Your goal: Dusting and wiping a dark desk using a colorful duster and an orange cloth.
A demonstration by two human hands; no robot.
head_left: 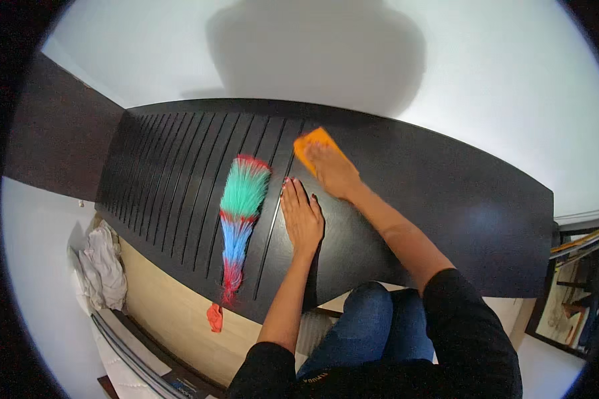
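My left hand rests palm down on the dark grooved wooden tabletop, its fingers held close together and nothing visible in it. Farther up and to the right, my right hand lies flat over an orange cloth, pressing it against the surface where the grooves end. The thumb side of that hand is slightly blurred. A duster with turquoise, blue and red bristles lies along the grooves, left of my left hand; its narrow red end is near the tabletop's front edge.
A white wall borders the far edge, and a dark panel adjoins the left end. Below left are a crumpled whitish cloth and a small red-orange item. A dark-framed mirror or opening stands at right.
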